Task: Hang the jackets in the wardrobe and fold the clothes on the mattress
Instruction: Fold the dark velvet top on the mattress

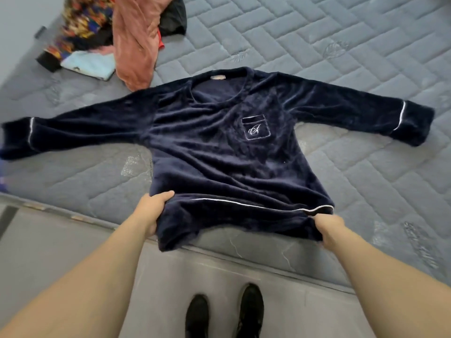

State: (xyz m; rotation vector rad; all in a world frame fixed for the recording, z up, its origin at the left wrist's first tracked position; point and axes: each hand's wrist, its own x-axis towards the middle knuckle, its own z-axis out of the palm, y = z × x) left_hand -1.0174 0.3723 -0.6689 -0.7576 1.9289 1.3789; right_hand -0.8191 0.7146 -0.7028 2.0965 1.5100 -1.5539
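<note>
Both hands, left hand (152, 211) and right hand (328, 228), pinch navy top's (219, 152) hem at mattress (366, 57) edge.

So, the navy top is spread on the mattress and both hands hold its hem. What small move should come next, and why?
Probably let go of the hem and fold one sleeve across the chest. The top already lies flat, front up, sleeves spread, while the left hand and right hand only grip its bottom corners at the mattress edge.

the grey quilted mattress (317, 32) lay bare along its far right; a heap of mixed coloured clothes (117, 37) crowded its far left corner.
</note>
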